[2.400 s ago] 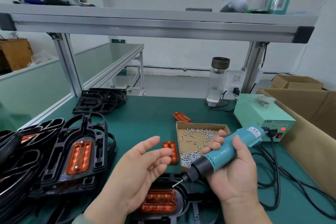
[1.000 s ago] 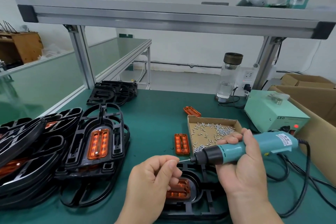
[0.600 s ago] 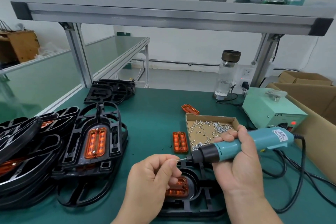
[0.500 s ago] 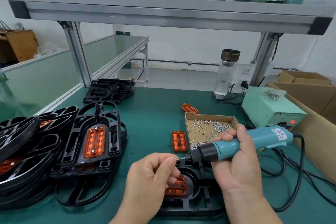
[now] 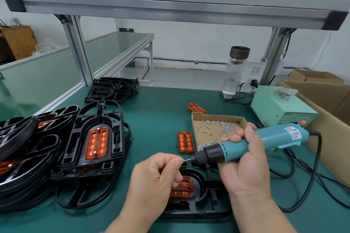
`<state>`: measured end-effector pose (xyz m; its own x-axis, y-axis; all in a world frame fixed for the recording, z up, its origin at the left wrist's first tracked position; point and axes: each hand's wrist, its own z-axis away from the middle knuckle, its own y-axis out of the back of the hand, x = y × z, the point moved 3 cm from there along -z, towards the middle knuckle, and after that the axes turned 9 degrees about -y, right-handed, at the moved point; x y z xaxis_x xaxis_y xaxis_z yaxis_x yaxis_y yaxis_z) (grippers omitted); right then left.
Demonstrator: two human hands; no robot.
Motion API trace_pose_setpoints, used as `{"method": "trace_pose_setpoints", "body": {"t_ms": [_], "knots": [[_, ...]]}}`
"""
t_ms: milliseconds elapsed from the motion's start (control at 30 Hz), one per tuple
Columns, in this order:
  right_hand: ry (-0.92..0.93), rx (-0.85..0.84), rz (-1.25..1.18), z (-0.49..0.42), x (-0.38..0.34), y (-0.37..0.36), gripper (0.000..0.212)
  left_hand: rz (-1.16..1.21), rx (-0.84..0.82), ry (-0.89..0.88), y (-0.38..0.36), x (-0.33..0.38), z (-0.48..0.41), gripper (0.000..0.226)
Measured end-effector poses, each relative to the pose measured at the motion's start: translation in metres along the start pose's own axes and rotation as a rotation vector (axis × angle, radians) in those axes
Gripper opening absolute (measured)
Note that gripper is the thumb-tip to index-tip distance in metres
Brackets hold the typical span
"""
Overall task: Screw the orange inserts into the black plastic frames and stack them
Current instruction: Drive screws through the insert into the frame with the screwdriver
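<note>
The left hand [image 5: 157, 178], spread open and empty a couple of seconds ago, is now curled with thumb and forefinger pinched together right at the bit of the driver [image 5: 244, 143] — it looks to be setting a screw on the tip, though the screw itself is too small to make out. The right hand [image 5: 244, 159] is wrapped around the driver's teal body, which has swung from pointing steeply down to lying nearly level, tip toward the left hand. Since half a second ago almost nothing has shifted, so the loading seems to be finishing. Under both hands, at the bench's near edge, lies the frame [image 5: 206, 206] with an insert [image 5: 184, 189] seated in its pocket; I judge the next step is to tilt the tip down onto a screw hole. The screw box [image 5: 217, 128] sits just beyond the hands, a loose insert [image 5: 186, 141] beside it, and the stack [image 5: 94, 142] of finished frames at the left edge.
</note>
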<state>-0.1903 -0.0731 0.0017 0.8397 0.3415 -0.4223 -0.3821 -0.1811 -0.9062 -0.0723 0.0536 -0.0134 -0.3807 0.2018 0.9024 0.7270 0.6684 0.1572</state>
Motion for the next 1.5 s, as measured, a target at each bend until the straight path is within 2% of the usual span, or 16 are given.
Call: {"method": "trace_pose_setpoints", "body": {"t_ms": [200,400,500,567,633,700,833,1067,1500], "knots": [[0.007,-0.002,-0.001,0.001,0.0,-0.001,0.015,0.045,-0.03,0.035,-0.003,-0.001,0.0,0.026],[0.0,0.038,-0.001,0.0,-0.001,0.0,0.014,0.062,-0.027,0.016,-0.001,0.001,-0.003,0.01],[-0.006,0.083,-0.005,-0.004,-0.005,0.005,0.01,0.075,-0.027,0.017,0.003,0.0,-0.004,0.022],[0.0,0.115,0.015,-0.007,-0.01,0.007,0.011,-0.019,-0.022,0.007,0.008,-0.003,-0.006,0.005],[0.004,0.138,0.042,-0.01,-0.014,0.009,0.013,-0.196,-0.088,-0.032,0.014,-0.008,-0.006,0.017],[0.005,0.15,0.067,-0.011,-0.017,0.011,0.013,-0.37,-0.223,-0.059,0.015,-0.011,-0.005,0.02],[0.012,0.158,0.139,-0.013,-0.02,0.011,0.014,-0.57,-0.394,-0.066,0.008,-0.016,-0.001,0.011],[0.072,0.129,0.27,-0.009,-0.021,0.006,0.017,-0.622,-0.457,-0.057,0.003,-0.018,-0.003,0.011],[0.144,0.002,0.426,0.002,-0.018,-0.007,0.014,-0.66,-0.462,-0.053,0.001,-0.019,-0.003,0.013]]}}
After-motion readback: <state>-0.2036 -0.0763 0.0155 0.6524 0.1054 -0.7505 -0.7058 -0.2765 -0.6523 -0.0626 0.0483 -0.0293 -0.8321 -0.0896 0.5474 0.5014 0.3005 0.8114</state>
